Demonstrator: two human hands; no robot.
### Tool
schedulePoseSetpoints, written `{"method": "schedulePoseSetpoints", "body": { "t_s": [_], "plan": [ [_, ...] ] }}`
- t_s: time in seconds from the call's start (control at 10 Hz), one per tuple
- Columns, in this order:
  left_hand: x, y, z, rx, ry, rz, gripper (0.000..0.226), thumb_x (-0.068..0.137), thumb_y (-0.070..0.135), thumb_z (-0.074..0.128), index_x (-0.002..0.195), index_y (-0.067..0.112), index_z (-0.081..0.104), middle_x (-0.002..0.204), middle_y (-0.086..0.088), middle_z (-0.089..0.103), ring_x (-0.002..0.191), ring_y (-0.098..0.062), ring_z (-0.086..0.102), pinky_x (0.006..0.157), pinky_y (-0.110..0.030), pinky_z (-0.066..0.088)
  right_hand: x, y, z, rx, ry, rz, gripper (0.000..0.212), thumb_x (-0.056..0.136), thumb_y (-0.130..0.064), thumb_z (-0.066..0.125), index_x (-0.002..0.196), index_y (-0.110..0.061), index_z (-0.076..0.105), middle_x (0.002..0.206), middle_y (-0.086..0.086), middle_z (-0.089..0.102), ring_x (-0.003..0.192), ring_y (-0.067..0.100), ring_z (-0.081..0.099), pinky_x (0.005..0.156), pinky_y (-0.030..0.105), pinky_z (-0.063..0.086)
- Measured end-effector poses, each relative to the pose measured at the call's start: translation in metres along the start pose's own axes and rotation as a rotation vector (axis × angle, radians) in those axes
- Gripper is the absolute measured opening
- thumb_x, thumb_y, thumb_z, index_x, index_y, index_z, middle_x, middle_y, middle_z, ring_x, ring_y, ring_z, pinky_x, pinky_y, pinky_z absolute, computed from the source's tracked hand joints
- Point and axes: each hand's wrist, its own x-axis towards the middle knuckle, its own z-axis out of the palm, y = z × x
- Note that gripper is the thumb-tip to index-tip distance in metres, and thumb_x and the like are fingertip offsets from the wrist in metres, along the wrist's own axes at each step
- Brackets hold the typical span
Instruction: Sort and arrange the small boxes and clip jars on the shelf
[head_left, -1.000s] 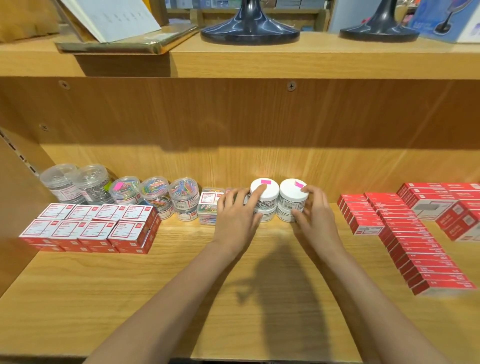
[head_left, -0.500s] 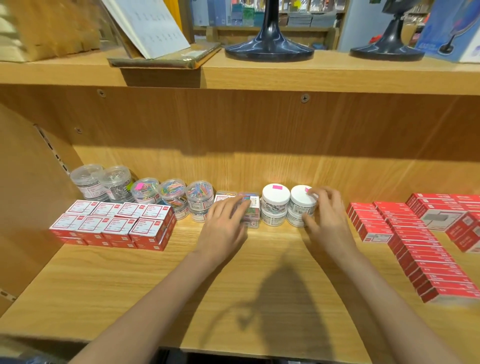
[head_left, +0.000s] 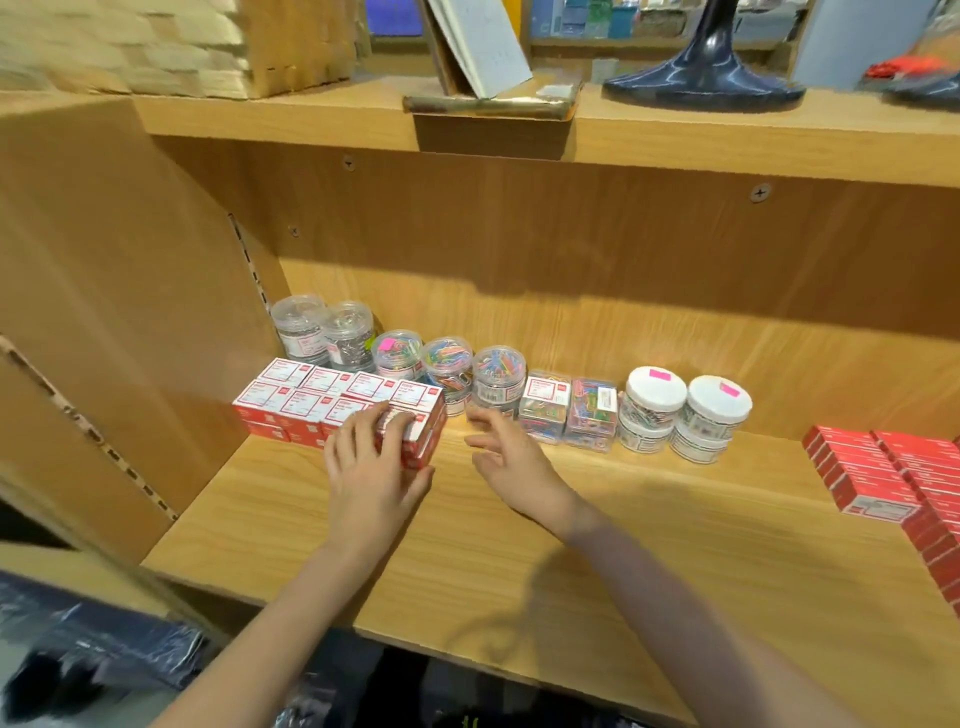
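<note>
- My left hand (head_left: 371, 467) is on the front right corner of the block of red boxes (head_left: 332, 402). Its fingers curl over the top of the corner stack (head_left: 415, 434) and the thumb lies along the stack's near right side, so I judge it is holding that stack.
- My right hand (head_left: 506, 452) is just right of that stack and apart from it. Its fingers are spread and loosely bent, and it holds nothing.
- The relation that matters: the corner stack sits directly under and ahead of the left fingers, while the right hand's fingertips point toward the gap between the stack and the clip jars (head_left: 447, 364) behind.
- The block's long axis runs left to right along the shelf (head_left: 571, 561), near its left wall. The corner stack looks slightly skewed from that line, though blur makes this uncertain.
- The left hand is plainly nearer. I judge the next move is a squaring nudge of that stack, with the right hand free to brace its right face.
- Further right, well apart from both hands, stand the clear boxes (head_left: 569, 413) and the white-lid jars (head_left: 685, 415).
</note>
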Motion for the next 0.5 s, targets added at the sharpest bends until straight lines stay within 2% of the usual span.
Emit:
{"method": "schedulePoseSetpoints", "body": {
  "t_s": [0.1,0.2,0.3,0.4,0.5],
  "plan": [
    [0.001,0.0,0.0,0.012,-0.036,-0.026,0.06,0.064,0.031,0.077,0.114,0.018,0.047,0.119,-0.012,0.051,0.112,-0.031,0.042,0.093,-0.05,0.034,0.022,-0.004,0.024,0.078,-0.024,0.082,0.049,0.091,0.004,0.04,0.133,-0.021,0.04,0.127,-0.005,0.049,0.121,0.01,0.049,0.103,0.032,0.041],
    [0.0,-0.001,0.001,-0.017,-0.011,-0.012,0.06,0.065,0.03,0.075,0.116,0.019,0.045,0.119,-0.011,0.05,0.113,-0.03,0.042,0.095,-0.048,0.031,0.033,-0.001,0.036,0.113,0.032,0.133,0.051,0.089,0.006,0.042,0.131,-0.023,0.043,0.124,-0.004,0.054,0.12,0.01,0.05,0.103,0.036,0.041],
    [0.0,-0.005,0.001,-0.04,-0.005,-0.008,0.06,0.067,0.031,0.075,0.117,0.018,0.046,0.12,-0.011,0.05,0.113,-0.029,0.041,0.096,-0.046,0.029,0.031,-0.008,0.035,0.17,0.013,0.145,0.055,0.087,0.014,0.039,0.132,-0.017,0.042,0.126,-0.001,0.052,0.122,0.013,0.049,0.103,0.034,0.042],
    [-0.001,-0.01,0.001,-0.077,0.058,0.04,0.056,0.071,0.04,0.068,0.117,0.017,0.047,0.123,-0.01,0.05,0.113,-0.027,0.041,0.097,-0.043,0.025,0.021,-0.011,0.031,0.203,0.011,0.103,0.055,0.087,0.015,0.036,0.131,-0.019,0.043,0.125,-0.003,0.049,0.123,0.015,0.048,0.103,0.035,0.042],
    [0.005,-0.003,-0.017,-0.347,0.117,0.026,0.049,0.079,0.04,0.05,0.12,0.015,0.042,0.126,-0.012,0.046,0.117,-0.024,0.038,0.099,-0.04,0.028,-0.002,-0.011,0.013,0.181,0.165,0.026,0.045,0.089,0.002,0.042,0.118,-0.032,0.045,0.121,-0.004,0.049,0.111,0.014,0.054,0.096,0.043,0.047]
  ]
}}
